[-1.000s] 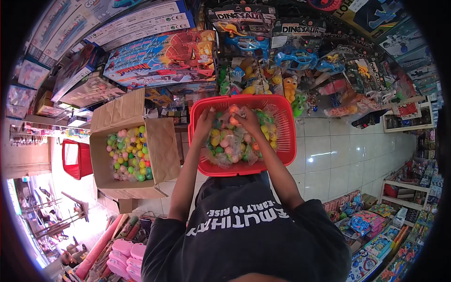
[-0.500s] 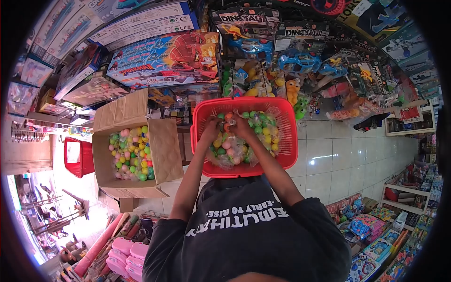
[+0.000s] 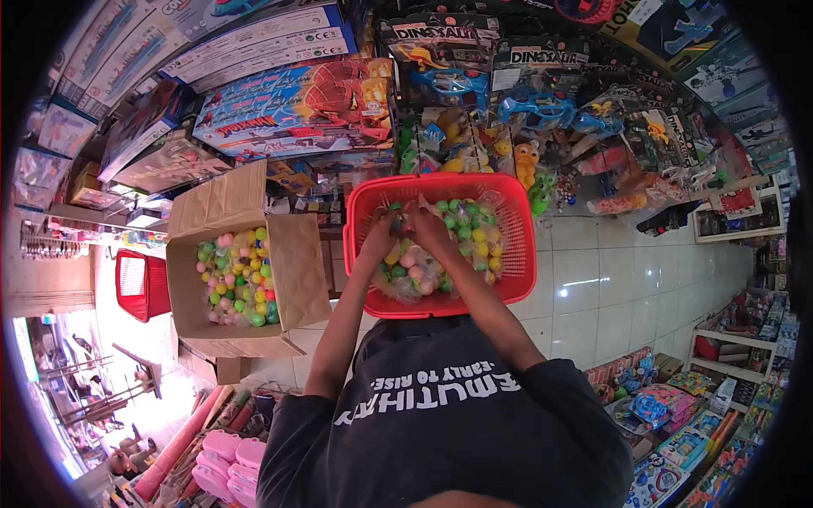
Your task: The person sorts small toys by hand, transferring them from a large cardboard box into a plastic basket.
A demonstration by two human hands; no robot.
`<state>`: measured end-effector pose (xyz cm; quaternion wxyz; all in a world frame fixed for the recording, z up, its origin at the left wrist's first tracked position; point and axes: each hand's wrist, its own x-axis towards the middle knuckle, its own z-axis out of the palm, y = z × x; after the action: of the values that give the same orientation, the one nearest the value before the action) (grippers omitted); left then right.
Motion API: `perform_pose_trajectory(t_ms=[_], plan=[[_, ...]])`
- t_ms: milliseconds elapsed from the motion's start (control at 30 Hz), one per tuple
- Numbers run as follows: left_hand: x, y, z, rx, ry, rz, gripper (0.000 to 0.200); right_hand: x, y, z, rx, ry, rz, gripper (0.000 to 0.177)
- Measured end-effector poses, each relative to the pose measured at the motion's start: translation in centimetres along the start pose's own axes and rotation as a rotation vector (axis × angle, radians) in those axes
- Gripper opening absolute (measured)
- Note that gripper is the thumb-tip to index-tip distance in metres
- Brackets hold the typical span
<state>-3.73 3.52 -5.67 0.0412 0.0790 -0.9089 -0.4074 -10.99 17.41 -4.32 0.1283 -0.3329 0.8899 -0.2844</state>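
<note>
A red plastic basket (image 3: 527,254) stands in front of me, with small coloured balls (image 3: 481,245) in clear plastic bags inside it. My left hand (image 3: 381,232) is in its far left part, fingers closed and curled inward. Close beside it, my right hand (image 3: 430,230) is also closed, its fingertips meeting the left ones. Between them shows a bit of clear plastic bag (image 3: 407,223), with something reddish just beyond; the fingers hide most of it. Pink, green and yellow balls lie below and to the right of my hands.
An open cardboard box (image 3: 190,296) of similar balls stands left of the basket, its flap reaching toward it. Another red basket (image 3: 142,286) is farther left. Boxed toys (image 3: 292,106) and packaged dinosaur toys (image 3: 538,97) fill the far side. Tiled floor (image 3: 605,271) stretches right.
My hands stay together in the basket and have shifted only slightly. The orange-red thing between them is now mostly covered by my fingers.
</note>
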Motion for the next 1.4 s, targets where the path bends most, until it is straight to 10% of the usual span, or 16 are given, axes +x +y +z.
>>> perform_pose_trajectory(t_ms=[333,400,800,1233,1333,1400], plan=[[-0.4,3.2,-0.9,-0.179,0.11,0.025,0.059,-2.8,0.4,0.2,0.201,0.144,-0.055,0.066],[-0.1,2.8,-0.7,0.172,0.139,0.274,0.051,-3.1,0.2,0.4,0.232,0.132,-0.027,0.065],[-0.7,1.8,-0.2,0.045,0.022,-0.094,0.038,-3.9,0.8,1.0,0.198,0.073,-0.129,0.055],[-6.8,7.6,-3.3,0.006,0.22,0.042,0.039,-7.4,-0.4,-3.2,0.2,0.166,-0.203,0.044],[-10.7,10.1,-4.1,-0.36,-0.026,-0.259,0.033,-10.5,-1.3,-6.0,0.261,0.235,-0.274,0.031],[-13.6,11.1,-3.4,-1.117,-0.001,-0.484,0.029,-13.0,-1.3,-7.5,0.77,-0.119,0.11,0.024]])
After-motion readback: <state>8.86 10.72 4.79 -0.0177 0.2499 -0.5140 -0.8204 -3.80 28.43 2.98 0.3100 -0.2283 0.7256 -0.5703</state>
